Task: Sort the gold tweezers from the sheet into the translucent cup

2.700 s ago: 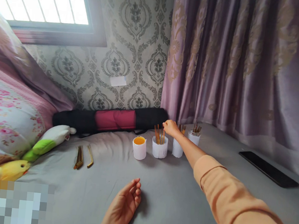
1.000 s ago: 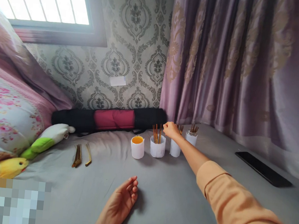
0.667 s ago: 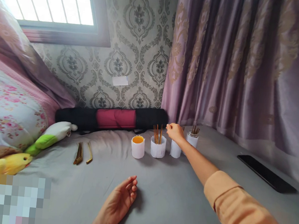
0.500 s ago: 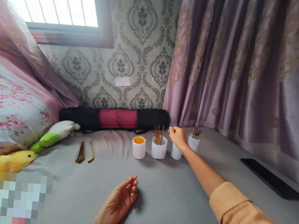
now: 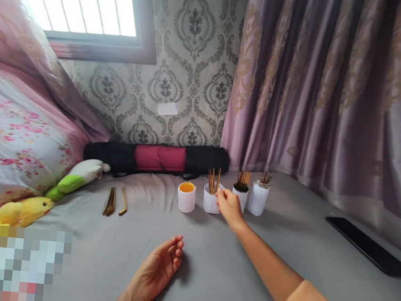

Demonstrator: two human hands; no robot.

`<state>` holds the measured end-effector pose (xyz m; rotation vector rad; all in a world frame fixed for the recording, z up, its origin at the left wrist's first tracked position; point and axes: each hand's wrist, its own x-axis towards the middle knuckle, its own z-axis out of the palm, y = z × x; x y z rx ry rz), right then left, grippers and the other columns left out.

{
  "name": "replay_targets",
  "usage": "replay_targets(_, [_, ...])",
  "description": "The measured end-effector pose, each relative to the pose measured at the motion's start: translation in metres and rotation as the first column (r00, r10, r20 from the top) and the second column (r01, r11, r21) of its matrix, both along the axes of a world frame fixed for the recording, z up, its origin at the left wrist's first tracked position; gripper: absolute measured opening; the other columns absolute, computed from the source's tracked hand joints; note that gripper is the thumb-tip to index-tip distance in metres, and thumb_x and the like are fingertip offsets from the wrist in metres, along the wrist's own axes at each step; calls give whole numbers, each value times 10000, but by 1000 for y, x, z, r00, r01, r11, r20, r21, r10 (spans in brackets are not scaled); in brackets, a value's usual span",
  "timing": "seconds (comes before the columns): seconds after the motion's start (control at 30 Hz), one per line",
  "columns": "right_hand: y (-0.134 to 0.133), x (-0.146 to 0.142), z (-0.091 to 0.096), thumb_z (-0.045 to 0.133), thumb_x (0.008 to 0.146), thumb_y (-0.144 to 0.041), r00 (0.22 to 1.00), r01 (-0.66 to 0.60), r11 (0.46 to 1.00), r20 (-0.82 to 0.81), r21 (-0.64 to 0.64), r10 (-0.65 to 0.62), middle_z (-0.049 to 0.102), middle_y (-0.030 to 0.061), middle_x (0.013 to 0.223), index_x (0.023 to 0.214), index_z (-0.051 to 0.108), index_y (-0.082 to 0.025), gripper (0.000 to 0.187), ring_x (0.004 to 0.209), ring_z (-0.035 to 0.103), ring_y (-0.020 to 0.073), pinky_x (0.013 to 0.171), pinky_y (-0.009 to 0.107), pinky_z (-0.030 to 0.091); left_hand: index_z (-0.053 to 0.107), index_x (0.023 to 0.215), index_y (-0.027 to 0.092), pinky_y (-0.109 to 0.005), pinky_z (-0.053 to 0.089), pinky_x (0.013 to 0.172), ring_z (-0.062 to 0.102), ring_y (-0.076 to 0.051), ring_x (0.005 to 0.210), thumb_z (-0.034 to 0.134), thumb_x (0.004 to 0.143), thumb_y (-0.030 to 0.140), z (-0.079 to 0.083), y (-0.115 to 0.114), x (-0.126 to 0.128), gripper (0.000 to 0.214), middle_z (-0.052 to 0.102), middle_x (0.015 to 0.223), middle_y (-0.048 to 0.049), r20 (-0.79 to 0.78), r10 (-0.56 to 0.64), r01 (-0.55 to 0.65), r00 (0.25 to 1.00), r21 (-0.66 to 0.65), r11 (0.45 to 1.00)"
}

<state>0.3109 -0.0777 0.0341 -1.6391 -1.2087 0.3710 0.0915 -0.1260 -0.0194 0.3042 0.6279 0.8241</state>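
Note:
My right hand (image 5: 231,208) reaches to the right rim of a white wide cup (image 5: 210,203) that holds several thin brown sticks (image 5: 213,180). Its thumb and fingers are pinched together next to the sticks; whatever may be between the fingertips is too small to make out. My left hand (image 5: 161,266) rests on the grey sheet, palm turned inward, fingers loosely curled and holding nothing. Left of the wide cup stands a white cup with an orange inside (image 5: 186,200). To its right are a dark-lined white cup (image 5: 240,199) and a taller white jar (image 5: 258,199), both with sticks.
Gold bent straws (image 5: 110,202) lie at the left, with a single one (image 5: 123,202) beside them. A black and maroon roll (image 5: 159,158) lies along the wall. Plush toys (image 5: 24,211) are at the left, and a black flat device (image 5: 368,245) at the right.
My right hand has moved left and down, from above the dark-lined cup to the wide cup's rim, uncovering the cups behind it. My left hand stays put. The view has shifted slightly.

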Motion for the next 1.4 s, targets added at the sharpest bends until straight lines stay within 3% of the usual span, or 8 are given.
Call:
replay_targets(0.2, [-3, -25, -24, 326, 804, -439, 979, -119, 993, -171, -25, 113, 537, 14, 519, 680, 550, -164, 376, 403, 479, 100, 395, 200, 353, 549, 877, 81, -174, 449, 501, 538, -71, 573, 537, 750, 103, -3, 1, 0, 129, 575, 737, -41, 2, -8, 8, 1000, 16, 1000])
replay_targets(0.43, [-1, -44, -58, 342, 800, -396, 985, -117, 991, -134, -68, 107, 533, 8, 496, 640, 564, -151, 367, 414, 468, 95, 420, 194, 330, 553, 862, 84, -174, 452, 498, 538, -73, 573, 528, 759, 112, -5, 3, 0, 109, 575, 738, -44, -15, -13, 14, 1000, 17, 1000])
replay_targets(0.6, [-3, -46, -73, 336, 807, -410, 988, -100, 993, -126, -60, 92, 547, 18, 507, 640, 577, -146, 395, 430, 475, 96, 439, 194, 330, 556, 861, 84, -176, 456, 509, 537, -75, 578, 528, 758, 109, -5, 3, 1, 109, 570, 740, -44, -19, -27, 28, 999, 18, 999])
replay_targets(0.83, [-6, -44, -80, 321, 822, -407, 987, -134, 990, -93, -33, 131, 543, 13, 509, 645, 575, -155, 400, 444, 477, 96, 456, 195, 335, 545, 869, 83, -171, 454, 496, 539, -73, 574, 538, 753, 112, -3, 5, 1, 120, 576, 735, -46, -58, -46, 46, 997, 6, 999])
replay_targets(1.07, [-10, -45, -81, 323, 828, -395, 987, -154, 988, -56, -15, 153, 550, 10, 512, 654, 579, -162, 388, 442, 476, 95, 455, 194, 324, 539, 830, 78, -151, 442, 434, 525, -55, 493, 569, 716, 87, 8, 11, 1, 118, 576, 657, -24, -235, -71, 65, 969, -32, 997])
replay_targets(1.4, [-13, -45, -77, 330, 828, -372, 986, -162, 987, -30, -12, 161, 576, 14, 537, 650, 579, -165, 369, 448, 478, 93, 456, 190, 310, 555, 832, 94, -138, 454, 445, 523, -44, 476, 561, 713, 98, 16, 35, -20, 119, 585, 645, -19, -495, 20, 35, 868, 101, 994])
